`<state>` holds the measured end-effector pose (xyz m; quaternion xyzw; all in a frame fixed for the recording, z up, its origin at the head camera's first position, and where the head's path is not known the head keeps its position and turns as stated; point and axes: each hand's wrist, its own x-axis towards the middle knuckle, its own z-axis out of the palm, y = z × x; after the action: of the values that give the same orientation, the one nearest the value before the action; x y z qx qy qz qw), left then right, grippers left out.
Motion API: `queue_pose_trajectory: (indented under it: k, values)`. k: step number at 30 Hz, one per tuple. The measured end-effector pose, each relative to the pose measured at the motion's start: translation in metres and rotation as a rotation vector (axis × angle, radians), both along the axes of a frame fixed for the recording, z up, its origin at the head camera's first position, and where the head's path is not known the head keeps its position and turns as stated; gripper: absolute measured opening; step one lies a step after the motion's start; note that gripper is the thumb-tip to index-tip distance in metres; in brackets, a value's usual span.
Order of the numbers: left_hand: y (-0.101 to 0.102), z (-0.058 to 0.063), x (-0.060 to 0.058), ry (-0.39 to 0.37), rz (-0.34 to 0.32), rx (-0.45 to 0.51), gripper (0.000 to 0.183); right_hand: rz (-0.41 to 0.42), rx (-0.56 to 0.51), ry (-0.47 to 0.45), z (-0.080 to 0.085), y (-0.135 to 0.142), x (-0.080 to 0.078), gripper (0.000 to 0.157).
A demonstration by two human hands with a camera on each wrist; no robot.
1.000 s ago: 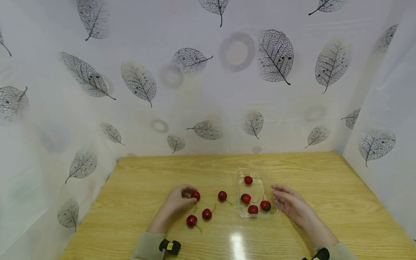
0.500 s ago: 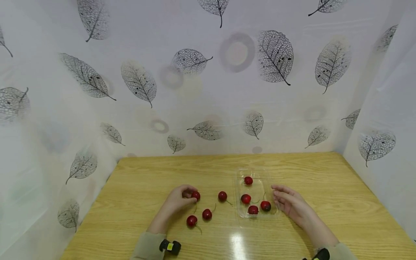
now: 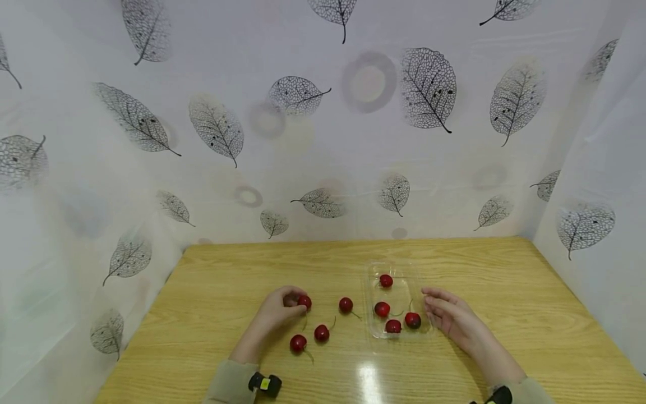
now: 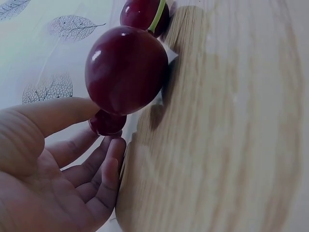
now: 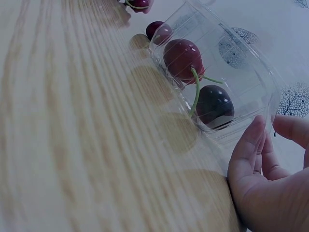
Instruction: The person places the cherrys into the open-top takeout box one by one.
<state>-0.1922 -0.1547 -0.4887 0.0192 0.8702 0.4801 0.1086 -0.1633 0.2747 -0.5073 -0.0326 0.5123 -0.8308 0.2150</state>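
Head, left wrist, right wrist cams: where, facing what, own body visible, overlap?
Head: on the head, facing forward and down at the yellow wood-grain table; left hand, right hand and beige sleeves show.
Left wrist: on that wrist, facing past the hand at round, glossy dark-red cherries; left hand fills the lower left.
Right wrist: worn there, facing the clear, rectangular plastic tray with cherries; right hand lower right, seemingly some left hand at top.
Shared: head and right wrist both show tray and right hand.

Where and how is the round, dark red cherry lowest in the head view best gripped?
Probably pinch this cherry across its round body, from above: its top is uncovered, while the thin green stem trails aside, offering little to hold.
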Motion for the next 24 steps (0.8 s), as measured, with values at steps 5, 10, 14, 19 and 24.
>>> queue_pose_trajectory:
  k: [5,10,14,19,24]
  values:
    - [0.002,0.003,0.001,0.02,0.008,-0.007,0.027,0.002,-0.002,0.004,0.0,0.0,0.001,0.035]
    - [0.007,0.005,0.001,0.053,0.0,0.001,0.028,0.004,-0.007,-0.001,0.001,0.0,0.001,0.034]
    - [0.011,0.007,-0.001,0.066,-0.01,0.012,0.029,0.004,-0.011,-0.001,0.002,0.0,0.001,0.034]
    - [0.017,0.008,-0.004,0.089,-0.029,0.007,0.03,0.012,-0.022,0.007,0.002,0.0,0.001,0.034]
    - [0.022,0.009,-0.004,0.089,-0.047,0.018,0.03,0.008,-0.014,0.003,0.003,-0.001,0.001,0.033]
